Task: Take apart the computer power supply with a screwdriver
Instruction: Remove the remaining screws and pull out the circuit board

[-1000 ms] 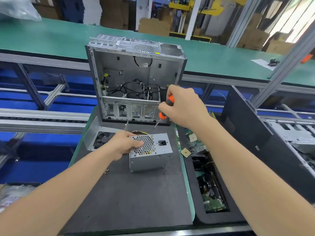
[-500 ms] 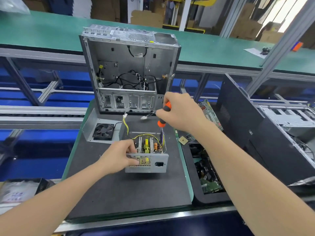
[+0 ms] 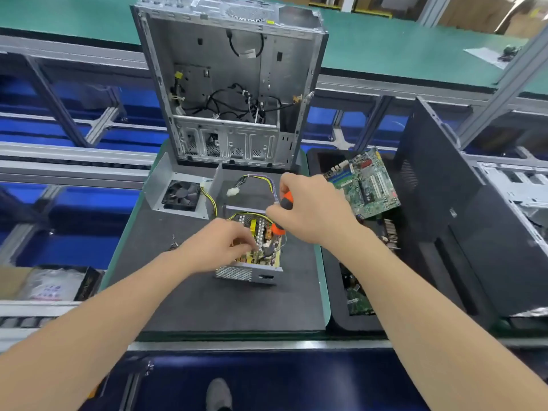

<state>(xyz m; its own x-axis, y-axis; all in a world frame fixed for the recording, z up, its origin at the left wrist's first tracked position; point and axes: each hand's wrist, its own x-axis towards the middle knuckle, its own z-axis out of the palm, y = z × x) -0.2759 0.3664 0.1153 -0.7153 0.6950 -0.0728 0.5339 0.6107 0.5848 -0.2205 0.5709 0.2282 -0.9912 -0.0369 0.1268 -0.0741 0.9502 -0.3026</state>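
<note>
Grey metal power supply [image 3: 248, 272], lid off, yellow board exposed: centre of dark foam-topped counter [image 3: 207, 304]. Right hand [image 3: 314, 212] grips orange-black screwdriver [image 3: 286, 200]; axis near-vertical, tip down in board's right half, directly beneath hand. Left hand [image 3: 219, 243] fingers curl onto unit's left side, steadying.

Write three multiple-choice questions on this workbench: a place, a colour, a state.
1. Where lies the square black fan? A. on the floor B. left of the grey metal power supply box C. on a shelf
2. Which colours has the plastic-handled screwdriver in the right hand? A. blue, white B. green, yellow C. orange, black
3. How is the power supply box? A. open B. closed C. wrapped
Answers: 1 B, it lies leftwards on the dark foam mat; 2 C, both colours show between the fingers; 3 A, its yellowish circuit board shows.
</note>
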